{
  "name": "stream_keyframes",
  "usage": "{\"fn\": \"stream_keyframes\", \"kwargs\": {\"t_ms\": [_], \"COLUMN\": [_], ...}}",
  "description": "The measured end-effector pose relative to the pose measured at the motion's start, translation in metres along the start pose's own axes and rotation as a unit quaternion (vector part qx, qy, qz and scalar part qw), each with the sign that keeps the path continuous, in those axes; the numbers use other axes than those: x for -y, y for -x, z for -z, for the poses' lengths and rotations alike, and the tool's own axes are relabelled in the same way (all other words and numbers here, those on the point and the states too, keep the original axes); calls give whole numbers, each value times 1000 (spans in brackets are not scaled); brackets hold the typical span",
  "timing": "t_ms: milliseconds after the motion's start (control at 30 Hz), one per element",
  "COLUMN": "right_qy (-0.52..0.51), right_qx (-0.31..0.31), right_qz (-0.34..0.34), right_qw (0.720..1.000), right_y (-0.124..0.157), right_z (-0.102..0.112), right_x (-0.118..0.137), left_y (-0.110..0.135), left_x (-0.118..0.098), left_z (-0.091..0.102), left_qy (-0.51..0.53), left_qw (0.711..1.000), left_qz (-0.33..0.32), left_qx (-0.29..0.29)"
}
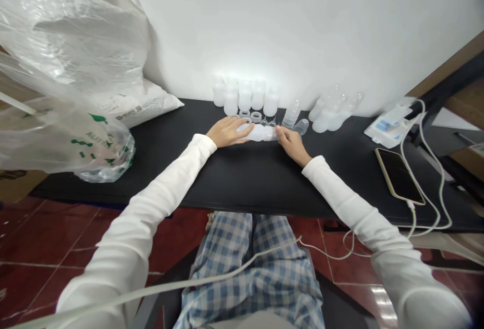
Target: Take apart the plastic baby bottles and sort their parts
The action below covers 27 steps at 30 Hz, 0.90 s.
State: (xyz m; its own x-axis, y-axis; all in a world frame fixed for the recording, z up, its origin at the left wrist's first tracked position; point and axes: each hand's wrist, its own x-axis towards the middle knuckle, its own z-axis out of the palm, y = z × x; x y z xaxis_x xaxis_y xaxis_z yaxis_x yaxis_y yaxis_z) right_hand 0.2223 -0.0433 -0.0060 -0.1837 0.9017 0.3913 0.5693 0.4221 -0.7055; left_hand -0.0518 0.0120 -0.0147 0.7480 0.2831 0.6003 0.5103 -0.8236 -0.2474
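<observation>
A small translucent white plastic bottle lies on its side on the black table. My left hand is wrapped round its left end. My right hand pinches its right end, at the neck or cap. Just behind the bottle lie loose rings and small caps. Several upright white bottles stand in a group against the white wall, and more clear bottles lie tipped to the right.
Large clear plastic bags fill the table's left side. A phone with a white cable lies at right, beside a white packet. My checked trousers and a red tiled floor show below the table edge.
</observation>
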Motion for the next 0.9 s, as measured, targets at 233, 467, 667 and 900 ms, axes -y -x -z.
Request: {"fn": "stream_keyframes", "kwargs": {"t_ms": [233,467,667,900], "right_qy": [18,-4,54,7], "right_qx": [52,-8,46,15], "right_qz": [-69,59,205,136], "right_qw": [996,998,976,991], "right_y": [-2,2,-2,0], "right_z": [-8,-7,4,2], "right_x": [-10,4,-4,-8], "left_y": [-4,-4,2,2], "left_x": [-4,0,-2,-4], "left_z": [2,2,4,-1], "left_qy": [-7,67,148,109], "left_qw": [999,997,981,989], "left_qz": [-31,20,127,99], "left_qx": [11,-26,-9,-15]}}
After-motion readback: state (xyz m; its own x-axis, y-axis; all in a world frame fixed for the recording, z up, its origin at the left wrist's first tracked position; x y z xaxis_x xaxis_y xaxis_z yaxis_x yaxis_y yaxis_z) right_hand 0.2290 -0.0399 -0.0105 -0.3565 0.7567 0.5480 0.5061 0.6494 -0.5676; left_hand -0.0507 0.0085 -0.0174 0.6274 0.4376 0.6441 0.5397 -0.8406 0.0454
